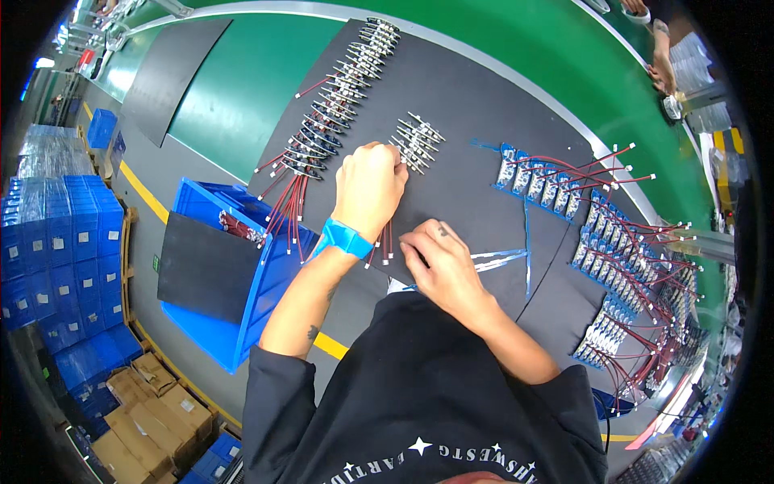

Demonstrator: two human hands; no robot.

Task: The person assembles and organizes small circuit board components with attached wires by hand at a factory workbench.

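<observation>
Green workbench [242, 89] runs across the room, with a dark mat [468, 105] laid over it as the work surface, likely to keep small parts from sliding. A blue crate [222, 323] hangs off the near left edge of the bench, half covered by a black sheet [205, 266]; red wires spill over its rim, within easy reach of the left arm.

Along the mat's left edge, a long row of wire leads [330, 105] is laid side by side, connectors lined up, looks sorted for counting. On the mat's right side, blue-wrapped packs with red wires [621, 242] lie fanned in overlapping rows toward the right edge. A small bunch of connectors [418, 141] sits mid-mat.

Left hand [369, 189], blue wristband [345, 239] on the wrist, is closed in a fist over a bundle of short red wires [384, 246] whose ends hang out below the palm; its knuckles touch the small bunch. Right hand [442, 270] lies near the mat's near edge, fingers curled down onto strips of blue tape [500, 260]; cannot tell whether it is pinching one. Another person's hand [663, 77] works at the far right corner.
</observation>
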